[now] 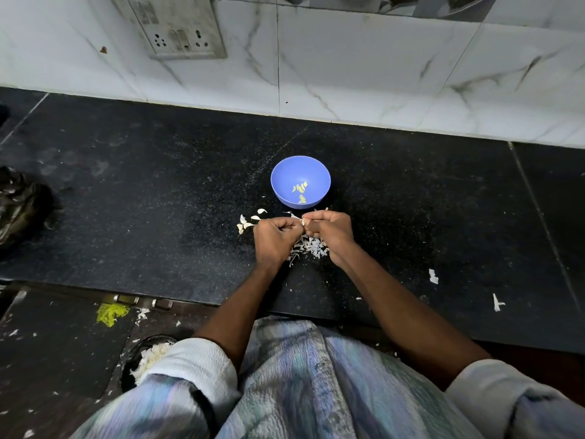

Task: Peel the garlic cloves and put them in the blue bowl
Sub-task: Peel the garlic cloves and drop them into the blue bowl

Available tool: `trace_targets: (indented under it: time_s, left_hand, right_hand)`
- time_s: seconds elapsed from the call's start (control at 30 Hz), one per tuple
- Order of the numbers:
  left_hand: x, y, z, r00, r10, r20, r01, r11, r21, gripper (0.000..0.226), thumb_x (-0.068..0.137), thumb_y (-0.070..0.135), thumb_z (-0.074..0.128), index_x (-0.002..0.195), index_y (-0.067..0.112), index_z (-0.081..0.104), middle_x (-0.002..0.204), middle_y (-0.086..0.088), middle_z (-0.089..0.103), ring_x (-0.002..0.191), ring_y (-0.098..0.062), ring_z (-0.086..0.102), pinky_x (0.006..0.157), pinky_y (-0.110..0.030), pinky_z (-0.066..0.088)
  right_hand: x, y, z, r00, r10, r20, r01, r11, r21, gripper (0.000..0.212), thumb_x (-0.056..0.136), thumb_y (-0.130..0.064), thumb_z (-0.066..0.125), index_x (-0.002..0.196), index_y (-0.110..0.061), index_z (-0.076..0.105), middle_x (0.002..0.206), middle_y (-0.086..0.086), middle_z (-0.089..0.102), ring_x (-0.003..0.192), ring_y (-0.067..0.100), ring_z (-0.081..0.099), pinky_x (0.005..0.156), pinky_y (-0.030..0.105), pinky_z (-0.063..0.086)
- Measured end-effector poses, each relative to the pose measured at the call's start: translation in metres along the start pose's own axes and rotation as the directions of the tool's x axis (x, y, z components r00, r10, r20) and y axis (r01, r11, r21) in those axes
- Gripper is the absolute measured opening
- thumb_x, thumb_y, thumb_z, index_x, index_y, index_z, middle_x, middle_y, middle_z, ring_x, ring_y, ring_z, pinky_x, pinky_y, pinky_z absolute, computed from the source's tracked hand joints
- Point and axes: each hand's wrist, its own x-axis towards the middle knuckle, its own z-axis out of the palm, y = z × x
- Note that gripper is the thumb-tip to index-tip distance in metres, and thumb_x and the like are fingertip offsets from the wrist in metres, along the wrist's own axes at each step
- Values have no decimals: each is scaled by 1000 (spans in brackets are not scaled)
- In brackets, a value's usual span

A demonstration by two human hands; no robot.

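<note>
A blue bowl stands on the black counter and holds several peeled garlic cloves. Just in front of it my left hand and my right hand meet, fingers curled, pinching one small garlic clove between their fingertips. Most of that clove is hidden by my fingers. A few unpeeled cloves lie on the counter to the left of my left hand. A heap of white garlic skins lies under and between my wrists.
A tiled wall with a socket plate rises behind the counter. A dark crumpled bag sits at the far left. Scraps of skin dot the counter's right side. Below the counter edge stands a dark bin with peelings.
</note>
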Motion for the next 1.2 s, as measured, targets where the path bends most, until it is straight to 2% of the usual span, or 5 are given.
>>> trace_targets:
  time_s: [0.2,0.33,0.7,1.03,1.2]
  left_hand:
    - [0,-3,1,999,8,39,-6,998,-57,11,94,11,73,90,13,83,75,5,79,64,-5,69,64,-27,58]
    - [6,-6,2,995,-68,72,78,987,-142,14,98,17,67,98,14,81,83,-4,80,71,-15,70,72,-44,63]
    - [7,-7,0,994,-49,95,73,959,-274,31,82,-2,87,109,6,74,96,-13,78,81,-21,71,83,-45,64]
    - [3,-4,0,996,-14,83,38,955,-294,41,84,-10,82,120,5,70,92,-10,81,85,-26,79,81,-42,66]
    - [1,-6,3,994,-112,-19,105,970,-218,9,94,7,77,100,12,80,84,-5,80,75,-14,71,81,-44,63]
  right_hand:
    - [-1,-2,-3,977,144,158,-183,946,268,17,90,9,68,104,0,73,92,12,78,77,15,71,78,23,60]
    - [-2,-4,-4,963,171,207,-238,899,367,18,94,9,62,106,0,71,85,12,74,76,15,70,70,21,59]
    - [-4,-1,-10,983,-83,162,74,995,60,29,88,9,69,116,1,70,90,16,77,83,21,71,79,29,58]
    - [-3,2,-7,989,-4,149,-3,999,41,18,88,7,71,105,2,75,80,10,76,71,13,66,70,20,55]
    - [-1,0,3,999,25,35,-22,996,-84,12,100,-5,59,92,-1,67,72,10,66,60,12,55,54,22,45]
